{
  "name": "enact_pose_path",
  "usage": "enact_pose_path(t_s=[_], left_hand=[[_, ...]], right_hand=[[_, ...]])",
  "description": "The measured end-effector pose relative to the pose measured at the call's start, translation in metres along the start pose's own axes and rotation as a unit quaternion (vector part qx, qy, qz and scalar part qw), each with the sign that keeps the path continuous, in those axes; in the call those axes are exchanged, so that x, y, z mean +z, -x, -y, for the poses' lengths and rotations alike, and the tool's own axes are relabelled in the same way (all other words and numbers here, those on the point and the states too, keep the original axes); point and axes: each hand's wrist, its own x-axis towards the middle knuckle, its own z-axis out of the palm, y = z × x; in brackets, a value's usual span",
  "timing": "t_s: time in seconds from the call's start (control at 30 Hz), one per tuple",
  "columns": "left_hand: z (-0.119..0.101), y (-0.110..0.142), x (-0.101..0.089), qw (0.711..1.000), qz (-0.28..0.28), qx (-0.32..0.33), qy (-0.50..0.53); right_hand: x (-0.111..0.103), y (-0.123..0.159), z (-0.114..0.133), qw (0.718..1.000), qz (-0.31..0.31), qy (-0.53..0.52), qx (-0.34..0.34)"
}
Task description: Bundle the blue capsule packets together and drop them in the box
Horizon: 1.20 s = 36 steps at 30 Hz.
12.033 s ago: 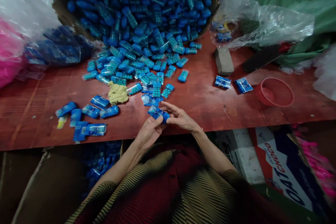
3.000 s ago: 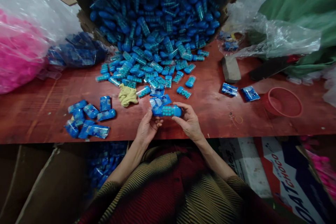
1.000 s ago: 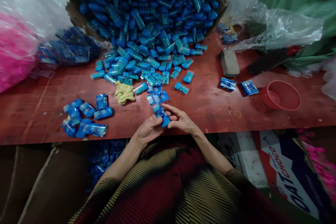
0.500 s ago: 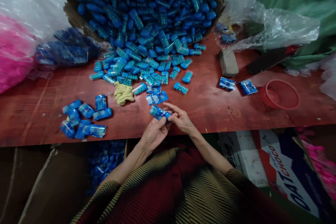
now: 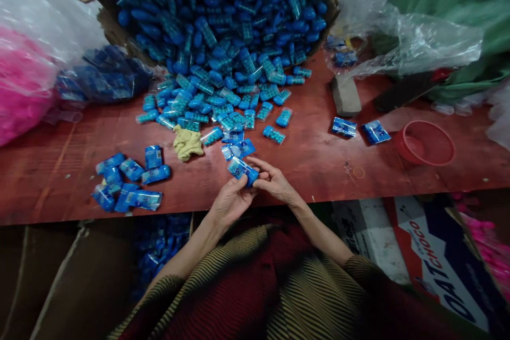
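Note:
Both hands meet at the near edge of a red wooden table. My left hand and my right hand pinch one small blue case in a clear blue wrapper between their fingertips. Just beyond it lie flat blue wrappers. A big heap of unwrapped blue cases spills out of a cardboard box towards me. A yellow cloth lies at the heap's near edge. To my left is a small group of wrapped cases.
A red mesh basket sits at the right, with two wrapped packets and a grey block beside it. Clear plastic bags and green cloth fill the far right. A pink-filled bag lies far left. Cartons stand below the table.
The hands have turned the wrapped case a little between the fingers and stayed at the table edge. Three seconds ago the case was only partly inside its wrapper.

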Motion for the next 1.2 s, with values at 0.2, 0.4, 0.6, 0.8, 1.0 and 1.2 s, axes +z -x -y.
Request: enact_pose_path(t_s=[0.2,0.4,0.6,0.8,1.0,1.2], left_hand=[[-0.053,0.014,-0.026,0.970,-0.118,0.179,0.112],[-0.077,0.020,-0.052,0.954,-0.191,0.183,0.140],[-0.033,-0.011,-0.039,0.985,-0.162,0.051,0.010],[-0.024,-0.028,-0.041,0.963,-0.199,0.144,-0.110],[-0.019,-0.037,-0.029,0.972,-0.154,0.137,-0.111],[-0.016,-0.041,-0.023,0.977,-0.162,0.122,-0.060]], right_hand=[[-0.004,-0.009,-0.007,0.989,-0.009,0.138,-0.046],[-0.014,-0.055,-0.005,0.867,-0.049,0.492,-0.058],[-0.011,-0.083,-0.019,0.751,-0.036,0.660,0.002],[-0.007,-0.072,-0.025,0.752,-0.074,0.654,-0.028],[0.014,-0.051,-0.008,0.798,-0.122,0.580,-0.111],[0.016,-0.037,-0.006,0.912,-0.126,0.378,-0.095]])
